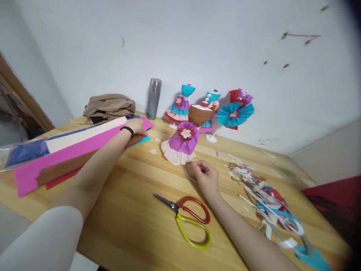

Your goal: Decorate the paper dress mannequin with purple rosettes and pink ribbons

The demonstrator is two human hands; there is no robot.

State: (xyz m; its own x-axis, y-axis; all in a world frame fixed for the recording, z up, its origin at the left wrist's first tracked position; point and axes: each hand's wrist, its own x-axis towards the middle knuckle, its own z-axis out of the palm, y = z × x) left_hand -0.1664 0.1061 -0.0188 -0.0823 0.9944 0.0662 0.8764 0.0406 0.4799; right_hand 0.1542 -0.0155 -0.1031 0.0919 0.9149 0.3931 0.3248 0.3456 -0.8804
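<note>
Mostly bare wooden table, white wall.

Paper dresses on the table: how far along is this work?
Well along, it seems. The purple-skirted dress has its ruffle and flower, three more decorated stands are behind, and cut scraps lie aside. The left hand is at the coloured sheets, the right hand at a round ring. Sheets remain and the scissors lie open, but whether more is left I cannot tell.
</note>
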